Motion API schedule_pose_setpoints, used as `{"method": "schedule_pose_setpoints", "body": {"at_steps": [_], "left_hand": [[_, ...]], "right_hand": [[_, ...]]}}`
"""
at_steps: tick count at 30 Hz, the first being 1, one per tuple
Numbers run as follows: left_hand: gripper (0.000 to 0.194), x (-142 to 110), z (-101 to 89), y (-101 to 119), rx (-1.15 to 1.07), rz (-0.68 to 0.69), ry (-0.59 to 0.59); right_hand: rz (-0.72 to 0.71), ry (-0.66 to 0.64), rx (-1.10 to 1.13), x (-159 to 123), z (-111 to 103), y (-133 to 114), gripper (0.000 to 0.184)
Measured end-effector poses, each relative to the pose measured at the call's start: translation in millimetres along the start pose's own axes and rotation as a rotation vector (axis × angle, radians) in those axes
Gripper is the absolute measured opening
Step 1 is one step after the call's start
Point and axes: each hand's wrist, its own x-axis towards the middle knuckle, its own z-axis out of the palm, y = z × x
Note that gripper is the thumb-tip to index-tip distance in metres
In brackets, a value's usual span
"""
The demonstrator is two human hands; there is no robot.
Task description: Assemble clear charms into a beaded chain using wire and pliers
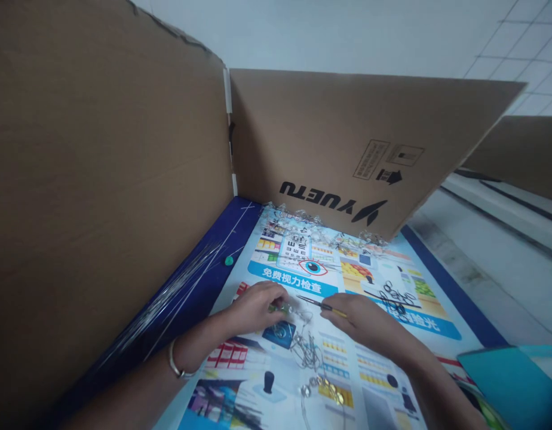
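My right hand [363, 319] is closed around slim pointed pliers [318, 303] with a dark metal nose and a yellowish handle. Their tip points left, close to my left hand [260, 306]. That hand is closed, fingers curled together, with a bit of green showing at the fingertips; what it pinches is too small to name. Thin clear or silvery wire [303, 315] lies just beyond its fingers. Below, between the hands, sits a tangle of bent wire pieces [307, 351]. Nearer me is a row of shiny round pieces [323, 388] with thin wire trailing from it.
Cardboard panels [303, 131] wall the left and back of the printed mat [276, 382]. Many clear wire shapes [321, 230] line the back panel. Black wire loops [395, 298] lie right, straight wires [168, 298] left beside a small green object [229, 261]. A teal item [513, 382] sits lower right.
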Motion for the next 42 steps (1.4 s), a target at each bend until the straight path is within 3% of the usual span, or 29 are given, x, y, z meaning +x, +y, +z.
{"method": "schedule_pose_setpoints", "body": {"at_steps": [16,24,34,42], "left_hand": [[0.031,-0.6,6.1,-8.7,0.099,0.091,-0.063],[0.034,-0.6,12.6,-14.2,0.103,0.066,-0.061],[0.025,-1.6,12.8,-13.5,0.068,0.041,-0.028],[0.022,-2.5,11.4,-7.5,0.155,0.075,0.092]], "right_hand": [[0.041,-0.025,0.009,-1.8,-0.3,5.3,0.035],[0.030,-0.023,0.023,1.6,5.2,8.9,0.034],[0.059,-0.078,-0.025,4.5,6.3,0.3,0.033],[0.071,-0.064,0.087,6.0,10.1,-1.2,0.033]]}}
